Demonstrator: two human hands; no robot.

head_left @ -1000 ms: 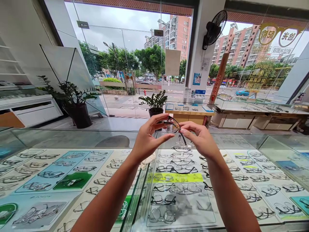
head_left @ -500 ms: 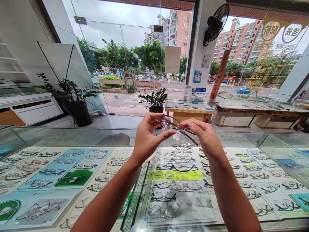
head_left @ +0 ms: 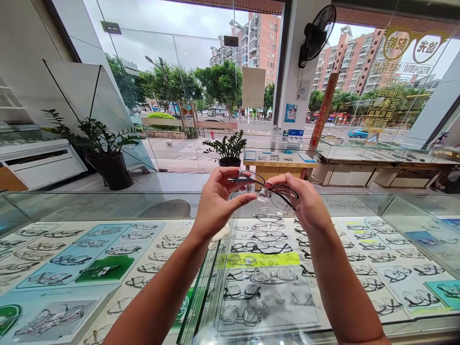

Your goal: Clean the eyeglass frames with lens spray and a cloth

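Note:
I hold a pair of thin dark-framed glasses (head_left: 268,188) up in front of me, above a glass display counter (head_left: 108,211). My left hand (head_left: 217,201) pinches the left lens end between thumb and fingers. The right lens end is gripped by my right hand (head_left: 305,203), fingers curled round it. A small white tag (head_left: 263,194) hangs from the bridge. The frame lies nearly level, lenses facing me.
Inside the counter lie several rows of glasses on coloured mats (head_left: 108,266). Two potted plants (head_left: 104,153) (head_left: 227,151) stand beyond it. Further back are another counter (head_left: 282,163), a wall fan (head_left: 315,33) and glass shopfront doors.
The glasses have turned from edge-on to level and broadside, both lenses now visible. Both hands have risen slightly and moved a little apart; the tag came into view.

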